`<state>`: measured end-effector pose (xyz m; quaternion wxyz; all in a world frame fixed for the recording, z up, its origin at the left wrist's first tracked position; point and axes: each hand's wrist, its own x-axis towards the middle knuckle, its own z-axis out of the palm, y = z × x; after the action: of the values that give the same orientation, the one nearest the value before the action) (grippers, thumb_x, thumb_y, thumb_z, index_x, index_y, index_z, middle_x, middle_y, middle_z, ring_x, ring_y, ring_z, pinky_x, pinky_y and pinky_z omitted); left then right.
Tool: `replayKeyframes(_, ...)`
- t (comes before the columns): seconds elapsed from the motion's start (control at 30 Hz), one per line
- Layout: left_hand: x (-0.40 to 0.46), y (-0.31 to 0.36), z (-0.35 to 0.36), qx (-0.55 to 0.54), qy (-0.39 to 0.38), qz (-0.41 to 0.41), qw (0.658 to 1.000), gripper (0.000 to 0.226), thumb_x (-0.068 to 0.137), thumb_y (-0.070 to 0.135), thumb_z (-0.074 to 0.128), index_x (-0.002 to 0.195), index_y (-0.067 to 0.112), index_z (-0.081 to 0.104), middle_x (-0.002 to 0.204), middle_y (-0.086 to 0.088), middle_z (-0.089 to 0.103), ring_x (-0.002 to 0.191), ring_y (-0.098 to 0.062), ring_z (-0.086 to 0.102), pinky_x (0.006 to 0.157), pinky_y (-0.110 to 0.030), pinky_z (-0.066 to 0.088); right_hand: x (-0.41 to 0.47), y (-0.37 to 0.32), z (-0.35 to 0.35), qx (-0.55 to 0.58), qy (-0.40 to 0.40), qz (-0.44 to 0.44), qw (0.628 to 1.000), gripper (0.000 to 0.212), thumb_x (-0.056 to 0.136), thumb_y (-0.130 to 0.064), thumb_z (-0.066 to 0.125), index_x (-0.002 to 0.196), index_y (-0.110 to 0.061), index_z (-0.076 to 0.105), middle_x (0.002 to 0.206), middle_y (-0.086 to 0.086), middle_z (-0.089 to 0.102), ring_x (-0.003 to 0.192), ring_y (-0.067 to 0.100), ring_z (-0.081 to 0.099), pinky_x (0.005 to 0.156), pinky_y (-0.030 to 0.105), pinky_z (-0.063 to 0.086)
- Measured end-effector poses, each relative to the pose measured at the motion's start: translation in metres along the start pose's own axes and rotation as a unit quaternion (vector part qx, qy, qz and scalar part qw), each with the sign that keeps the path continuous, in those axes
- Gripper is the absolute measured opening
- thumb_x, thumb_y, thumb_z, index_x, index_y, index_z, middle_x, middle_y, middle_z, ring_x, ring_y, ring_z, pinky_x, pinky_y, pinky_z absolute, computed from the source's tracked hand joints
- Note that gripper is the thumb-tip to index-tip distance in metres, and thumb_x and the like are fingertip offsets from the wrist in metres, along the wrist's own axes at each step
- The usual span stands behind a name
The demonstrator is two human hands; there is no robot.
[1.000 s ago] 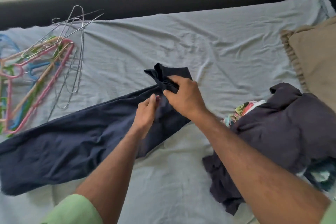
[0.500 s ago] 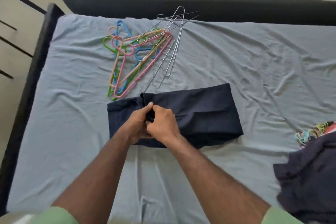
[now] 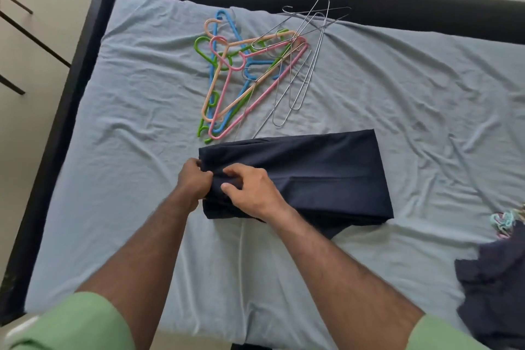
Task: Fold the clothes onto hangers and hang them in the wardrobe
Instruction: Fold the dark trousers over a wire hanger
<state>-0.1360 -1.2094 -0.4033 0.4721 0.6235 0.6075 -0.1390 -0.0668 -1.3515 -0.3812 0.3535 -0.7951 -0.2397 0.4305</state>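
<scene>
Navy trousers lie folded in half on the light blue bed sheet, the fold at the right. At their left end my left hand grips the edge, fingers curled round the cloth. My right hand lies on top just beside it, thumb and fingers pinching the fabric. A heap of coloured plastic hangers lies just beyond the trousers, with several wire hangers overlapping its right side.
A pile of dark clothes with a colourful piece sits at the right edge. The black bed frame runs along the left and the far side. Pale floor lies to the left.
The trousers went from spread lengthwise to folded in half. Both hands shifted to the left end and now pinch it. The view swung left, bringing the hangers to centre.
</scene>
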Motion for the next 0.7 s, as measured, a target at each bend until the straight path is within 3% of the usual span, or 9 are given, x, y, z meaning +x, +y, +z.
replayKeyframes(0.07,-0.008,0.002,0.001,0.097,0.077,0.043,0.991,0.046,0.088,0.002,0.062,0.130,0.010,0.045,0.127,-0.019,0.054,0.109,-0.037,0.059,0.090,-0.047,0.054,0.002,0.019,-0.011,-0.017,0.094,-0.005,0.995,0.029,0.091,-0.014,0.062,0.119,-0.016,0.072,0.118,0.001,0.073,0.110,0.018,0.066,0.102,0.036,0.051)
replayKeyframes(0.1,-0.011,0.004,0.005,0.179,0.127,0.112,0.969,0.054,0.085,0.003,0.065,0.134,0.010,0.044,0.126,-0.019,0.052,0.110,-0.039,0.056,0.090,-0.048,0.052,0.002,0.031,-0.019,-0.039,0.138,-0.006,0.990,0.030,0.089,-0.008,0.059,0.114,-0.015,0.074,0.114,0.002,0.074,0.108,0.022,0.067,0.100,0.040,0.052)
replayKeyframes(0.17,-0.017,0.008,0.018,0.361,0.192,0.305,0.860,0.060,0.081,0.015,0.074,0.135,0.013,0.048,0.124,-0.016,0.053,0.110,-0.037,0.054,0.086,-0.051,0.048,0.003,0.053,-0.038,-0.095,0.190,-0.008,0.977,0.037,0.085,0.003,0.055,0.110,-0.014,0.076,0.112,0.003,0.074,0.110,0.025,0.065,0.099,0.043,0.051)
replayKeyframes(0.2,-0.019,0.014,0.027,0.415,0.187,0.393,0.799,0.059,0.081,0.024,0.077,0.133,0.017,0.050,0.126,-0.012,0.054,0.112,-0.034,0.054,0.087,-0.050,0.046,0.004,0.064,-0.048,-0.121,0.201,-0.013,0.972,0.041,0.083,0.006,0.055,0.112,-0.014,0.076,0.117,0.003,0.074,0.114,0.025,0.064,0.100,0.044,0.051)
replayKeyframes(0.27,-0.021,0.027,0.050,0.479,0.095,0.464,0.739,0.056,0.086,0.043,0.073,0.134,0.024,0.050,0.138,-0.005,0.051,0.127,-0.027,0.048,0.099,-0.052,0.040,0.008,0.081,-0.064,-0.175,0.181,-0.019,0.968,0.046,0.083,0.005,0.063,0.121,-0.020,0.073,0.134,0.003,0.066,0.129,0.022,0.057,0.106,0.047,0.046)
replayKeyframes(0.37,-0.016,0.036,0.078,0.539,-0.030,0.388,0.747,0.085,0.085,0.073,0.056,0.154,0.036,0.024,0.167,0.000,0.013,0.154,-0.026,0.012,0.111,-0.070,0.021,0.014,0.092,-0.077,-0.281,0.060,0.002,0.958,0.070,0.087,-0.027,0.077,0.149,-0.036,0.045,0.162,-0.007,0.035,0.152,0.014,0.026,0.119,0.056,0.029)
replayKeyframes(0.47,-0.002,0.018,0.084,0.574,-0.079,0.293,0.760,0.125,0.069,0.089,0.057,0.154,0.043,-0.022,0.164,0.010,-0.029,0.153,-0.030,-0.021,0.108,-0.083,0.005,0.017,0.107,-0.089,-0.332,-0.016,0.042,0.942,0.101,0.079,-0.059,0.076,0.158,-0.048,0.013,0.169,-0.017,0.003,0.157,0.014,-0.002,0.116,0.072,0.009)
replayKeyframes(0.57,0.009,0.006,0.080,0.594,-0.062,0.273,0.754,0.139,0.057,0.096,0.057,0.149,0.043,-0.034,0.160,0.014,-0.037,0.151,-0.026,-0.029,0.107,-0.082,0.000,0.018,0.134,-0.103,-0.368,-0.038,0.060,0.927,0.118,0.069,-0.078,0.070,0.156,-0.052,-0.004,0.167,-0.019,-0.018,0.155,0.015,-0.019,0.113,0.074,-0.005)
replayKeyframes(0.7,0.012,0.009,0.086,0.596,-0.058,0.258,0.758,0.147,0.051,0.097,0.058,0.148,0.040,-0.037,0.159,0.015,-0.038,0.150,-0.025,-0.031,0.108,-0.082,-0.001,0.009,0.169,-0.134,-0.341,0.002,0.116,0.933,0.126,0.062,-0.087,0.067,0.155,-0.053,-0.011,0.166,-0.011,-0.027,0.152,0.017,-0.027,0.117,0.067,-0.012)
